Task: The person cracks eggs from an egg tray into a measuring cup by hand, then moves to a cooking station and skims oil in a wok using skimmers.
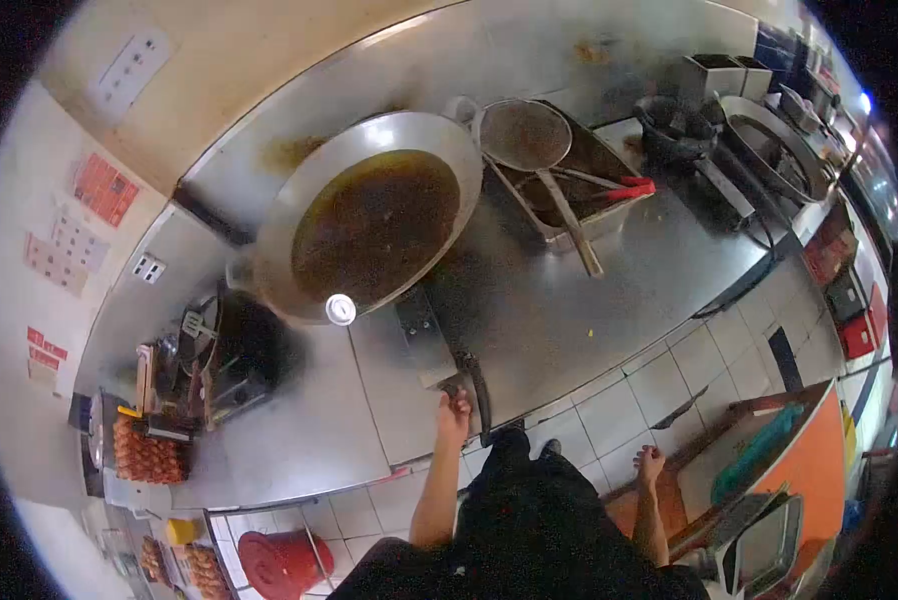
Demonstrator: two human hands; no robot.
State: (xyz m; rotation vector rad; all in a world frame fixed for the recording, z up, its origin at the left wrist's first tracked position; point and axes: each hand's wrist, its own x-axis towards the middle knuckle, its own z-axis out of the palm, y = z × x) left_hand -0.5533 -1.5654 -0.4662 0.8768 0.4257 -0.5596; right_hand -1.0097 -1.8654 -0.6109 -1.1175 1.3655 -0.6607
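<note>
My left hand [454, 412] is at the front edge of the steel counter, its fingers curled beside a metal control box [424, 345] and a dark hose [477, 390]. What it grips there, if anything, is too small to make out. My right hand [650, 461] hangs low on the right with its fingers loosely curled in, and nothing shows in it. Beyond my left hand sits a large wok [274, 250] of dark oil. A round white dial [340, 309] is at the wok's near rim.
A mesh strainer [526, 135] lies across a rectangular pan [559, 236] with red-handled tongs [629, 189]. At the far right are a dark pot [674, 125] and another wok [819, 185]. Skewered food [149, 452] stands left; a red bucket [274, 562] is on the floor.
</note>
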